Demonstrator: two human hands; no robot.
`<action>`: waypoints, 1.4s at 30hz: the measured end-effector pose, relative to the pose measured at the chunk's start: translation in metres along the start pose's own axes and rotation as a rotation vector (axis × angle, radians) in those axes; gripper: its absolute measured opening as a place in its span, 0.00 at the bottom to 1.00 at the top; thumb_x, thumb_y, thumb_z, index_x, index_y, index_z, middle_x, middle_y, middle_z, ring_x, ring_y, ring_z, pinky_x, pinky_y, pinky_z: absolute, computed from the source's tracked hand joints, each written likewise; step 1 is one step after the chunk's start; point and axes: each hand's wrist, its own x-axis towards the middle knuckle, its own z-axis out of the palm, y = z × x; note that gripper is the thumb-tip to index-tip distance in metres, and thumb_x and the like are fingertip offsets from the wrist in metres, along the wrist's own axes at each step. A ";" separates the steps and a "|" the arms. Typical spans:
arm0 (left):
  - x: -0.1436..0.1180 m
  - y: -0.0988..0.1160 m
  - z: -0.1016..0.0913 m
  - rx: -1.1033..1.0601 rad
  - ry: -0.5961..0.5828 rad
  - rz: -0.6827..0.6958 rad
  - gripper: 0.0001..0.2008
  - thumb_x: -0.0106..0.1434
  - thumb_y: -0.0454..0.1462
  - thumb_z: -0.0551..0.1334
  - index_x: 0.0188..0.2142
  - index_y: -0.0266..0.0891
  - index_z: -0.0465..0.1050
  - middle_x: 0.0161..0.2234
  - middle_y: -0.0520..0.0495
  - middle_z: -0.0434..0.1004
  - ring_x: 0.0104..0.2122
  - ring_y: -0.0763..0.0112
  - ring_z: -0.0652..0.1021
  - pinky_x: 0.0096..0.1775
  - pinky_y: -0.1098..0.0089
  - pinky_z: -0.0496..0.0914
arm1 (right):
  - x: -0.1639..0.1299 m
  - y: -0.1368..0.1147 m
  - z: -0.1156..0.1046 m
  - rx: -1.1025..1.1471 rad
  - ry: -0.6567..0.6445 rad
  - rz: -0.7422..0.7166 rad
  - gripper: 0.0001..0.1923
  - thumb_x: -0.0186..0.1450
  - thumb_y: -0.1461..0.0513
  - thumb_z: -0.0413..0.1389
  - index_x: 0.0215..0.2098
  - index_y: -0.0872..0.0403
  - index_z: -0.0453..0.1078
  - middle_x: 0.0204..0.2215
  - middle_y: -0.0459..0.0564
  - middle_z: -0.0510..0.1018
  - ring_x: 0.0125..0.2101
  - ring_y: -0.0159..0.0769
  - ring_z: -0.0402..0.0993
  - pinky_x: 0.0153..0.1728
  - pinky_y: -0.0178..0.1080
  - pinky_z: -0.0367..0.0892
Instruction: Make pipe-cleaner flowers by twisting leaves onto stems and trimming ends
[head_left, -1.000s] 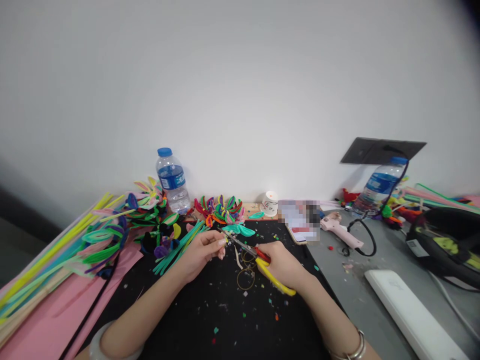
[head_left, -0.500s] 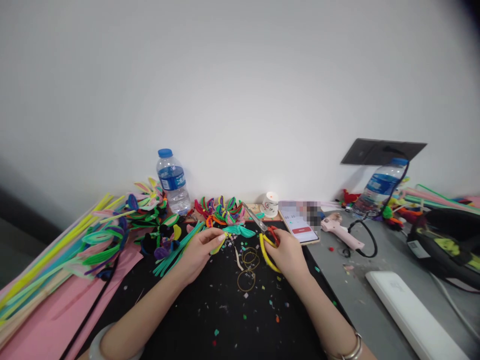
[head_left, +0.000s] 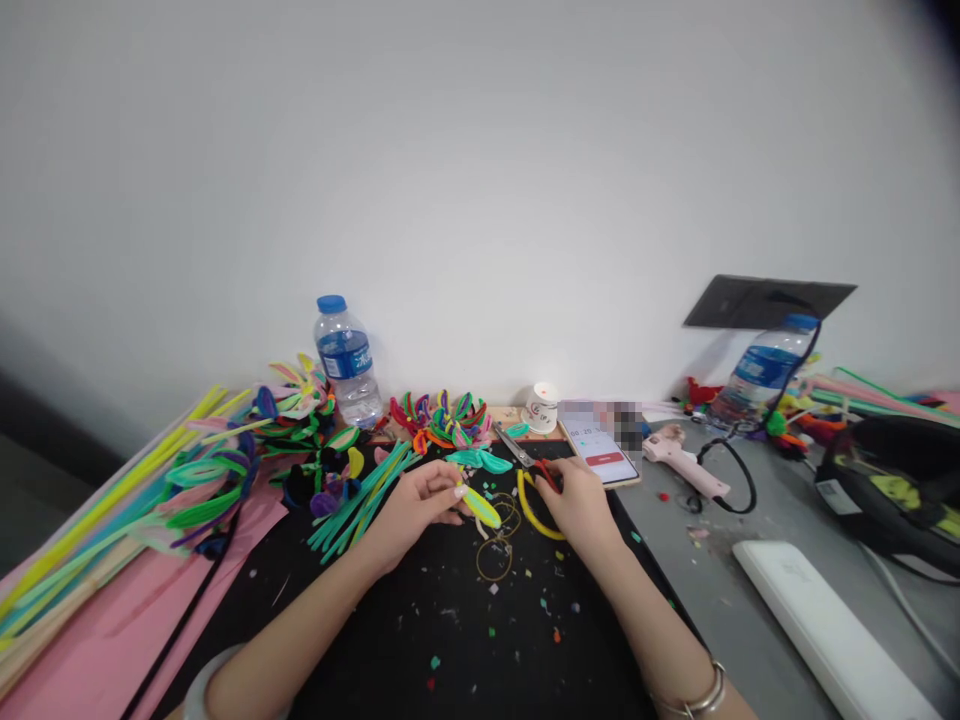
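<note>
Scissors (head_left: 529, 470) now set down — right hand (head_left: 577, 500) rests on handles, grip unclear. Left hand (head_left: 416, 503) pinches yellow pipe-cleaner petal (head_left: 480, 507) — cut done, finished flowers (head_left: 439, 420) behind.

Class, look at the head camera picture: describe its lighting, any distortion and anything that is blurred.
Head view: soft, even light on the wall, faint shadows; wide-lens bending curves the table edges and darkens the top right corner; a pixelated patch hides something behind the phone; the left hand and scissors look reasonably sharp.
</note>
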 end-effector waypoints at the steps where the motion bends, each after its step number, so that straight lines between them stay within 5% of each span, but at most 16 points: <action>1: 0.000 0.000 0.001 0.004 0.004 -0.005 0.11 0.54 0.40 0.65 0.32 0.36 0.67 0.26 0.52 0.73 0.29 0.72 0.76 0.31 0.73 0.70 | 0.000 -0.002 -0.002 0.043 0.038 -0.033 0.08 0.60 0.62 0.52 0.33 0.58 0.70 0.33 0.55 0.73 0.37 0.41 0.69 0.39 0.39 0.61; 3: -0.001 0.000 0.003 0.004 0.020 -0.008 0.11 0.54 0.39 0.65 0.30 0.36 0.66 0.27 0.51 0.75 0.30 0.71 0.78 0.33 0.73 0.71 | -0.003 -0.008 -0.008 0.164 0.072 -0.101 0.08 0.63 0.61 0.49 0.35 0.56 0.68 0.33 0.53 0.73 0.35 0.38 0.68 0.37 0.37 0.61; 7: -0.003 -0.003 0.010 -0.011 0.073 0.029 0.10 0.54 0.39 0.65 0.29 0.36 0.65 0.28 0.49 0.77 0.32 0.70 0.78 0.35 0.73 0.71 | -0.015 -0.028 -0.012 0.399 -0.272 -0.319 0.08 0.65 0.61 0.47 0.31 0.54 0.65 0.23 0.44 0.68 0.22 0.30 0.63 0.24 0.32 0.57; 9: -0.004 -0.005 0.013 0.003 0.085 0.044 0.10 0.54 0.39 0.65 0.28 0.35 0.65 0.28 0.49 0.77 0.32 0.70 0.78 0.35 0.72 0.71 | -0.020 -0.037 -0.010 0.421 -0.328 -0.379 0.12 0.66 0.60 0.45 0.25 0.54 0.62 0.21 0.43 0.66 0.22 0.30 0.61 0.24 0.32 0.55; 18: -0.008 -0.011 0.020 0.371 -0.033 0.180 0.07 0.60 0.39 0.58 0.31 0.36 0.69 0.24 0.49 0.74 0.27 0.69 0.76 0.30 0.71 0.70 | -0.023 -0.039 0.004 0.575 -0.236 -0.216 0.09 0.63 0.62 0.48 0.25 0.54 0.62 0.20 0.42 0.63 0.21 0.29 0.58 0.23 0.32 0.54; 26: -0.011 -0.013 0.027 0.320 -0.056 0.106 0.09 0.60 0.40 0.57 0.29 0.36 0.68 0.22 0.51 0.72 0.21 0.73 0.74 0.27 0.72 0.69 | -0.025 -0.043 0.015 0.902 -0.358 0.024 0.09 0.59 0.58 0.52 0.24 0.53 0.60 0.14 0.38 0.60 0.15 0.27 0.56 0.17 0.31 0.51; 42: -0.012 -0.009 0.025 0.417 -0.035 0.198 0.13 0.63 0.41 0.53 0.28 0.36 0.68 0.20 0.53 0.69 0.19 0.75 0.71 0.25 0.74 0.67 | -0.026 -0.047 0.009 1.046 -0.496 0.004 0.09 0.62 0.58 0.50 0.27 0.55 0.61 0.15 0.38 0.62 0.13 0.23 0.55 0.15 0.29 0.53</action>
